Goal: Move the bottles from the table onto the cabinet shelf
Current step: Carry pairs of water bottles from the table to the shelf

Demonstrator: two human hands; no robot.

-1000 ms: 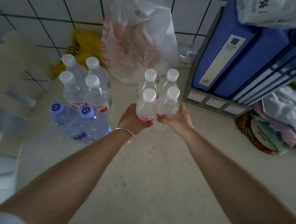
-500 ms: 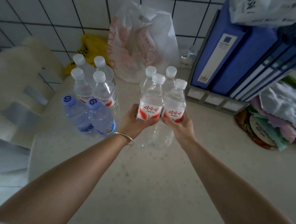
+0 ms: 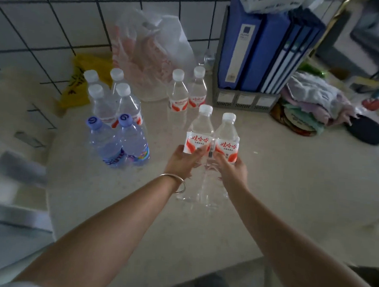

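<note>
My left hand (image 3: 184, 163) grips a clear white-capped bottle with a red-and-white label (image 3: 199, 134). My right hand (image 3: 232, 170) grips a matching bottle (image 3: 227, 141) beside it; both are lifted above the beige table (image 3: 292, 183). Two more such bottles (image 3: 178, 94) (image 3: 198, 88) stand on the table behind them. At the left stands a cluster of several white-capped bottles (image 3: 111, 98) and two blue-capped bottles (image 3: 102, 142) (image 3: 133, 140). The cabinet shelf is out of sight.
A white plastic bag (image 3: 149, 56) and a yellow bag (image 3: 81, 79) lie against the tiled wall. Blue binders (image 3: 263, 45) stand in a grey rack at the back right, with a pile of cloths (image 3: 313, 102) and a dark object (image 3: 366, 132) beside it.
Both hands have lifted their two bottles up and toward me, away from the two left standing behind. The view has pulled back and shifted right.
</note>
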